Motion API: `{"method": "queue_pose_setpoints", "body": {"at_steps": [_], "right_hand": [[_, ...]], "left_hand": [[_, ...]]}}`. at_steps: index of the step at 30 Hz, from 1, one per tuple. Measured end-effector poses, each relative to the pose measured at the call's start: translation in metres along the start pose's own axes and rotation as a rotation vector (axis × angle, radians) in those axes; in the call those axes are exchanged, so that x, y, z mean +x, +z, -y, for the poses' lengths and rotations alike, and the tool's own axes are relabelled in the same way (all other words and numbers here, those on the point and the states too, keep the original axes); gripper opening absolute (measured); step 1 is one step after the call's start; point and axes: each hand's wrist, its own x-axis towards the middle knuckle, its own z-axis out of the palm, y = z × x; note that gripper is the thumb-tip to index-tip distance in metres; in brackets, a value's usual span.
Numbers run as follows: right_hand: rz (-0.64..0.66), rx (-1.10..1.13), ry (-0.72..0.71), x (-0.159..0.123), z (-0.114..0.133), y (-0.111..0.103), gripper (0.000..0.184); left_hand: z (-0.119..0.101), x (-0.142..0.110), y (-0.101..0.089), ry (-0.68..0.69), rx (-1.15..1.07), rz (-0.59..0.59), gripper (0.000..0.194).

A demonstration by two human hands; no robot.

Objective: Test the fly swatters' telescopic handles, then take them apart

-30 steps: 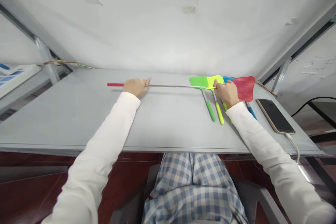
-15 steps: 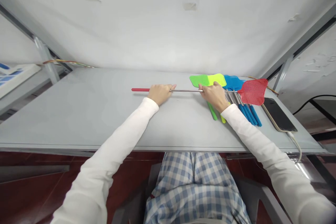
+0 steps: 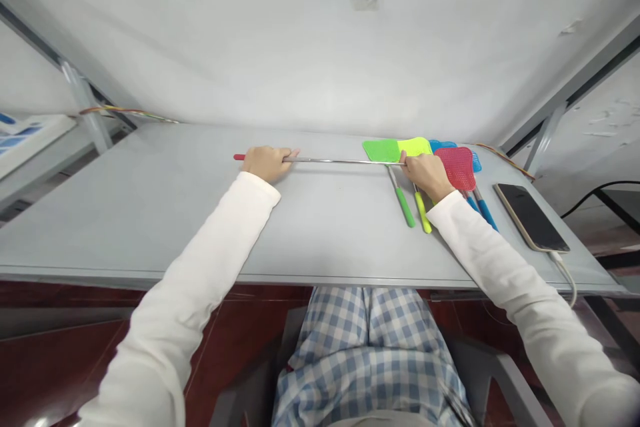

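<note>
Moved: since half a second ago, the left hand (image 3: 267,163) shifts toward 9 o'clock and the right hand (image 3: 427,175) slightly toward 3, baring more metal rod between them; the red fly swatter (image 3: 350,161) goes toward 9 too.
Checked trousers (image 3: 370,360): nearest, at 6 o'clock, below the edge of the grey counter (image 3: 300,240).
Phone (image 3: 533,217): on the counter at 2 o'clock, white cable (image 3: 565,270) at its near end.
Left grip: at 11 o'clock, closed round the swatter beside its red handle.
Right grip: at 1 o'clock, closed on the rod next to the red mesh head.
Red fly swatter: level, lying crosswise from 11 to 1 o'clock.
Other swatters: green (image 3: 383,151) at 12, yellow (image 3: 415,146) just beside it, blue (image 3: 486,212) past the right hand.
Wall (image 3: 300,47): farthest, at 12 o'clock.
</note>
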Motion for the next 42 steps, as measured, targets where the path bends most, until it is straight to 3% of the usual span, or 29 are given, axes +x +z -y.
{"method": "queue_pose_setpoints", "body": {"at_steps": [6,12,16,20,25,29,33,38,42], "right_hand": [[0.053,0.024,-0.052,-0.004,0.028,-0.012,0.062],[-0.006,0.063,-0.168,-0.018,0.068,-0.021,0.059],[-0.03,0.105,-0.22,-0.023,0.081,-0.023,0.06],[-0.08,0.12,-0.29,-0.021,0.078,-0.026,0.053],[-0.337,0.158,-0.394,-0.024,0.067,-0.03,0.039],[-0.534,0.349,-0.174,-0.02,0.053,-0.023,0.05],[-0.585,0.621,0.02,-0.008,0.037,-0.006,0.064],[-0.476,0.937,0.089,0.0,0.031,0.003,0.043],[-0.566,0.972,0.152,-0.005,0.038,-0.007,0.035]], "left_hand": [[-0.041,-0.009,-0.012,0.086,0.027,0.068,0.058],[-0.102,-0.032,-0.022,0.173,-0.054,0.076,0.058],[-0.122,-0.042,-0.021,0.191,-0.134,0.057,0.053],[-0.118,-0.037,-0.02,0.191,-0.177,0.01,0.052],[-0.093,-0.022,-0.017,0.037,-0.194,-0.016,0.052],[-0.07,-0.014,-0.013,-0.049,-0.199,-0.052,0.049],[-0.059,-0.012,-0.011,-0.025,-0.227,-0.091,0.05],[-0.064,-0.013,-0.009,0.016,-0.237,-0.1,0.054],[-0.075,-0.016,-0.011,0.062,-0.225,-0.088,0.056]]}}
